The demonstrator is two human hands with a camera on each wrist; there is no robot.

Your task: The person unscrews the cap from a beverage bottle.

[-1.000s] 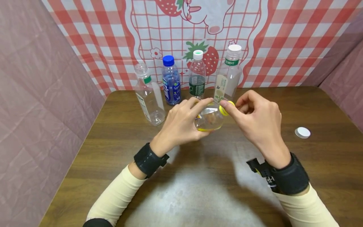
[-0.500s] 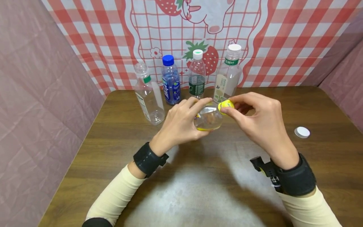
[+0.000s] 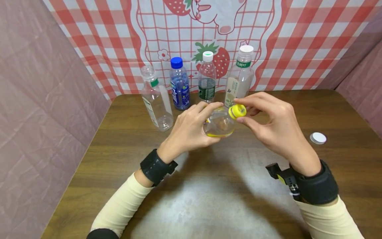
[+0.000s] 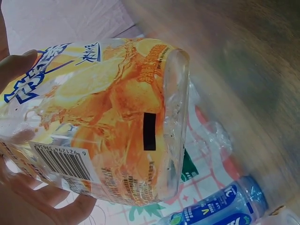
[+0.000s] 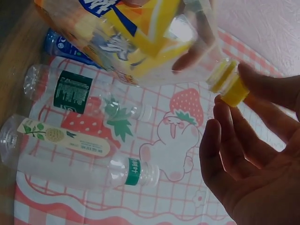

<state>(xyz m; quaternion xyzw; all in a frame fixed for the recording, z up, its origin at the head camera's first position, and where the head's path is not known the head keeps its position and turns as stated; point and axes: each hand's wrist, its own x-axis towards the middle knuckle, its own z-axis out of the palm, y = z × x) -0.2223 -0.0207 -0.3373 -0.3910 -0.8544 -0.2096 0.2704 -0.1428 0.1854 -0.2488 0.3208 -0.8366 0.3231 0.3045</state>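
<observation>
My left hand [image 3: 191,127] grips a clear plastic bottle [image 3: 221,124] with an orange and yellow label [image 4: 108,103], held tilted above the table. Its neck points right, toward my right hand [image 3: 273,124]. A yellow cap [image 3: 237,111] sits at the bottle's mouth, with my right thumb and forefinger pinching it from either side. In the right wrist view the thumb touches the cap [image 5: 234,92] on one side and a fingertip on the other, while the remaining fingers are loosely bent. Most of the label is hidden by the left hand in the head view.
Along the back stand an uncapped clear bottle [image 3: 158,103], a blue-capped bottle [image 3: 180,88], a white-capped bottle with a dark green label [image 3: 207,79] and a taller white-capped bottle [image 3: 240,78]. A loose white cap [image 3: 318,138] lies right on the wooden table [image 3: 191,202].
My right wrist has shifted right and its fingers have moved around the yellow cap, which now shows more of its top. The left hand and bottle stay nearly still.
</observation>
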